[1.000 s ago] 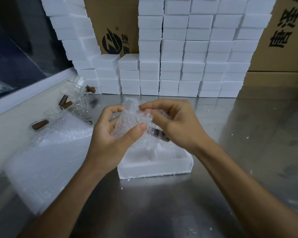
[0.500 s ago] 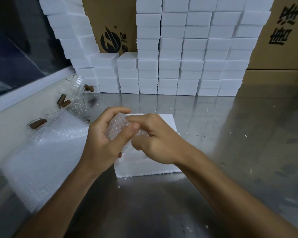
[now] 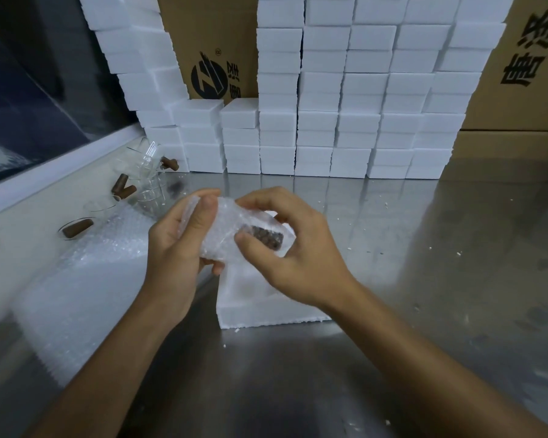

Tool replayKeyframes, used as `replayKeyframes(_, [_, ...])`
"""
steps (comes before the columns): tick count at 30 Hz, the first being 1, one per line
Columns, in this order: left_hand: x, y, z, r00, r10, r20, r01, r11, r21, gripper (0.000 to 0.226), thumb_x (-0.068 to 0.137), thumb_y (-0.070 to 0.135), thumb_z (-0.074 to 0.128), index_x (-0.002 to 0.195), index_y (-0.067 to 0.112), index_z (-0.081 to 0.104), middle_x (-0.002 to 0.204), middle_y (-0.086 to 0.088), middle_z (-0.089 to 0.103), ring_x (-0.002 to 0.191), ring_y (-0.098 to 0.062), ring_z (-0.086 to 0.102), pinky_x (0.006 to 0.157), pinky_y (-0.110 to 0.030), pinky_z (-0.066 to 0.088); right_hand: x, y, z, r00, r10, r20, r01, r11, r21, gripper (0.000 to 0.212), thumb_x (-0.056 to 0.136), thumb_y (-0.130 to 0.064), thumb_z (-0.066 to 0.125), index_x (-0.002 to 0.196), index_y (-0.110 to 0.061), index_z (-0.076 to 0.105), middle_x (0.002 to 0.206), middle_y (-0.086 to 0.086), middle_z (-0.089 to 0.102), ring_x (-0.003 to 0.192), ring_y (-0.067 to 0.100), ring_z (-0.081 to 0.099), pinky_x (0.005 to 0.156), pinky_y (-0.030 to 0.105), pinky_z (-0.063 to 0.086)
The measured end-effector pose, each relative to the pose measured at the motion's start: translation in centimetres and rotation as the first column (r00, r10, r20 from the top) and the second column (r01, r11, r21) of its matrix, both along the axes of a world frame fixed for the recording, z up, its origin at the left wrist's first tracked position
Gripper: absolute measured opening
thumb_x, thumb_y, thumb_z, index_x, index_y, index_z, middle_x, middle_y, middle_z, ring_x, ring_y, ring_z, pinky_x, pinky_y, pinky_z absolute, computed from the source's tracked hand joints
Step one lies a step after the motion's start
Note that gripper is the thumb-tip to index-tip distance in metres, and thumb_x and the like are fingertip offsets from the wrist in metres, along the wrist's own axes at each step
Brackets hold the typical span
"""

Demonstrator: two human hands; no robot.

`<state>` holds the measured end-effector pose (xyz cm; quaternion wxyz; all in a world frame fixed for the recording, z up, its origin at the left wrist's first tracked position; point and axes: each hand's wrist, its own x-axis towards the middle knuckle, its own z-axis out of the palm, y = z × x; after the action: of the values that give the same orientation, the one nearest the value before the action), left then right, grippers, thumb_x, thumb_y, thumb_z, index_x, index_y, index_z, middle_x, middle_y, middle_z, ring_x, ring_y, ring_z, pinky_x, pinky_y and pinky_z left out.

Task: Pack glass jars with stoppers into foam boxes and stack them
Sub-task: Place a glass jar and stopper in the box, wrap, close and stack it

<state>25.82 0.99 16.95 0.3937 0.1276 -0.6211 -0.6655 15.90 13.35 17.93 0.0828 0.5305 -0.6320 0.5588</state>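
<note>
One glass jar [image 3: 234,235], wrapped in bubble wrap, dark brown stopper [image 3: 266,240] showing through at its right end, lies tilted above an open white foam box [image 3: 266,311]. Further clear jars [image 3: 146,175] with brown stoppers lie at left. Closed foam boxes [image 3: 358,99] stand stacked behind.

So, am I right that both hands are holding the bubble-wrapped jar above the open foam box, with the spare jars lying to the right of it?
Not quite: the head view shows the spare jars lying to the left. Both the left hand and right hand do hold the bubble-wrapped jar above the foam box.
</note>
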Motion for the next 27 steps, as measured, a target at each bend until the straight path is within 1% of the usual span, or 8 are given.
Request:
replayKeyframes(4, [0.2, 0.2, 0.0, 0.997, -0.063, 0.046, 0.065, 0.997, -0.034, 0.058, 0.07, 0.059, 0.066, 0.118, 0.026, 0.068, 0.104, -0.005, 0.07, 0.095, -0.022, 0.07, 0.065, -0.03, 0.058, 1.0, -0.6, -0.4, 0.998, 0.066, 0.019, -0.067, 0.997, 0.027, 0.016, 0.087, -0.019, 0.068, 0.097, -0.007, 0.069, 0.087, -0.002, 0.067, 0.077, 0.012, 0.062, 0.07, 0.032, 0.052])
replayKeyframes(7, [0.2, 0.2, 0.0, 0.993, -0.102, 0.054, 0.104, 0.994, -0.029, 0.051, 0.073, 0.056, 0.074, 0.115, 0.027, 0.071, 0.097, -0.005, 0.071, 0.088, -0.021, 0.071, 0.063, -0.03, 0.058, 1.0, -0.4, -0.3, 0.997, 0.08, 0.014, -0.081, 0.996, 0.048, 0.015, 0.089, -0.026, 0.07, 0.082, -0.014, 0.064, 0.072, -0.009, 0.06, 0.065, 0.011, 0.057, 0.061, 0.027, 0.048])
replayKeyframes(13, [0.2, 0.2, -0.3, 0.981, -0.139, 0.135, 0.154, 0.982, -0.107, 0.052, 0.072, 0.06, 0.064, 0.115, 0.031, 0.071, 0.082, -0.001, 0.069, 0.064, -0.013, 0.064, 0.044, -0.026, 0.047, -0.2, -0.3, 0.1, 0.97, 0.206, 0.13, -0.234, 0.936, 0.263, 0.03, 0.096, -0.026, 0.06, 0.094, 0.003, 0.067, 0.087, 0.018, 0.07, 0.081, 0.033, 0.066, 0.076, 0.047, 0.051])
replayKeyframes(15, [0.0, 0.3, -0.3, 0.981, -0.124, 0.149, 0.142, 0.983, -0.12, 0.05, 0.075, 0.065, 0.062, 0.113, 0.034, 0.072, 0.087, -0.002, 0.072, 0.07, -0.015, 0.067, 0.047, -0.027, 0.049, -0.3, -0.1, 0.1, 0.957, 0.244, 0.155, -0.279, 0.919, 0.279, 0.029, 0.097, -0.024, 0.059, 0.094, 0.004, 0.066, 0.085, 0.018, 0.071, 0.074, 0.026, 0.068, 0.071, 0.037, 0.055])
replayKeyframes(17, [-0.1, 0.4, -0.2, 0.981, -0.107, 0.16, 0.123, 0.988, -0.097, 0.054, 0.077, 0.076, 0.052, 0.106, 0.037, 0.075, 0.096, -0.002, 0.076, 0.086, -0.02, 0.073, 0.06, -0.029, 0.057, -0.1, 0.0, 0.1, 0.954, 0.264, 0.144, -0.296, 0.907, 0.298, 0.028, 0.098, -0.025, 0.058, 0.09, 0.001, 0.065, 0.075, 0.015, 0.07, 0.053, 0.015, 0.064, 0.056, 0.024, 0.051])
replayKeyframes(20, [-0.1, 0.3, 0.0, 0.978, -0.099, 0.185, 0.108, 0.993, -0.044, 0.069, 0.072, 0.082, 0.035, 0.101, 0.036, 0.077, 0.103, -0.006, 0.076, 0.099, -0.023, 0.073, 0.075, -0.04, 0.059, 0.4, -0.1, -0.2, 0.962, 0.252, 0.107, -0.273, 0.915, 0.296, 0.027, 0.1, -0.025, 0.056, 0.089, -0.002, 0.065, 0.07, 0.008, 0.067, 0.049, 0.009, 0.059, 0.056, 0.024, 0.049])
replayKeyframes(24, [0.2, 0.3, 0.2, 0.975, -0.124, 0.185, 0.119, 0.992, 0.038, 0.075, 0.07, 0.084, 0.034, 0.104, 0.033, 0.076, 0.106, -0.005, 0.075, 0.099, -0.021, 0.072, 0.071, -0.04, 0.06, 0.4, -0.3, -0.4, 0.944, 0.256, 0.208, -0.305, 0.918, 0.253, 0.017, 0.101, -0.021, 0.054, 0.093, -0.009, 0.063, 0.069, -0.01, 0.062, 0.054, 0.003, 0.057, 0.054, 0.018, 0.043])
replayKeyframes(27, [0.3, 0.4, 0.3, 0.974, -0.171, 0.147, 0.153, 0.98, 0.126, 0.074, 0.074, 0.079, 0.038, 0.108, 0.025, 0.075, 0.109, -0.008, 0.074, 0.096, -0.024, 0.072, 0.063, -0.034, 0.057, 0.4, -0.2, -0.2, 0.868, 0.297, 0.398, -0.371, 0.921, 0.122, 0.007, 0.099, -0.011, 0.055, 0.095, -0.014, 0.061, 0.07, -0.012, 0.064, 0.055, -0.001, 0.06, 0.051, 0.011, 0.044])
